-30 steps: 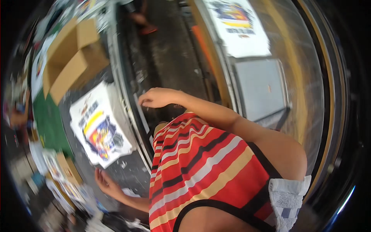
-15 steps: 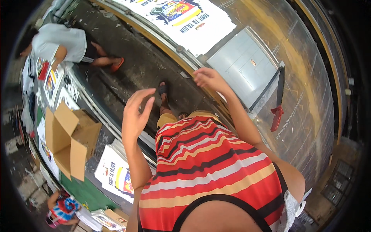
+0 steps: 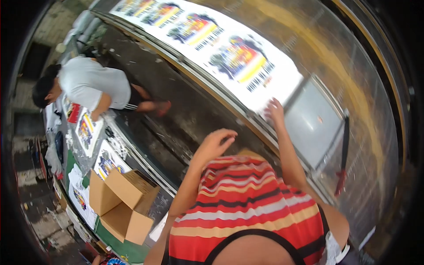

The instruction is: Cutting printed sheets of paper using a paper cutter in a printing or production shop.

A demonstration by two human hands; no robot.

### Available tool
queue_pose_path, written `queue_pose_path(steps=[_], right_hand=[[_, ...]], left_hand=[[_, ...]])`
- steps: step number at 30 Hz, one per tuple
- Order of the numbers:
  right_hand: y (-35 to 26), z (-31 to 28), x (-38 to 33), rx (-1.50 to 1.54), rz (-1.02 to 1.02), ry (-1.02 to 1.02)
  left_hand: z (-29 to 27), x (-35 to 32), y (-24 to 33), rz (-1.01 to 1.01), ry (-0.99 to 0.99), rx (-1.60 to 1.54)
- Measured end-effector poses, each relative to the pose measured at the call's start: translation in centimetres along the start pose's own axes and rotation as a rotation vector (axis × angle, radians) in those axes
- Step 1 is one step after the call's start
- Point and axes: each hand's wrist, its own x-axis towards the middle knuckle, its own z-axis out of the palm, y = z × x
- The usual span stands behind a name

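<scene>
My left hand [image 3: 215, 143] hangs in front of my striped shirt, over the gap between the tables. Its fingers are loosely curved, the thumb apart, with nothing in them. My right hand [image 3: 274, 111] is farther forward, its fingers apart and slightly blurred, over the near corner of a row of white printed shirts or sheets [image 3: 282, 66]. Whether it touches them I cannot tell. Right beside it on the long table lies a flat grey framed panel [image 3: 313, 128]. A red-handled tool with a long dark blade [image 3: 341, 174] rests past the panel's far edge, blurred.
An open cardboard box [image 3: 119, 218] stands on the left table, near a white printed shirt [image 3: 81, 194]. Farther along, a person in a white shirt [image 3: 95, 84] leans over another print [image 3: 86, 132]. A dark, littered aisle floor [image 3: 154, 88] runs between the tables.
My view has swung leftward and forward along the table, bringing more printed pieces into sight. My right hand now overlaps the prints' near corner. Both hands remain without anything held.
</scene>
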Motion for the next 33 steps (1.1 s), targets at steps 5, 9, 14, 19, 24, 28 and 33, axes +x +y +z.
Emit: queue_pose_path(steps=[5,9,14,19,24,28,33], right_hand=[[-1.7,2.2,6.1,0.036,0.052,0.185],[-0.5,1.6,6.9,0.005,-0.078,0.186],[0.1,3.4,7.2,-0.212,-0.255,0.203],[-3.5,7.4,4.4,-0.29,-0.515,0.205],[-5.1,7.8,2.8,-0.201,-0.278,0.335],[-3.1,6.3,5.1,-0.176,-0.121,0.442],[0.2,5.8,6.9,-0.059,-0.045,0.518]], left_hand=[[-6.1,2.4,-3.6,-0.075,-0.003,0.029],[-8.8,6.8,-3.6,-0.005,-0.044,0.119],[-7.6,12.9,-2.1,0.06,-0.132,0.267],[-5.5,18.2,-1.1,-0.006,-0.246,0.288],[-4.3,24.2,-2.0,-0.051,-0.354,0.211],[-3.4,30.5,-3.1,0.092,-0.514,0.202],[-1.4,40.2,-5.4,0.233,-0.623,0.295]])
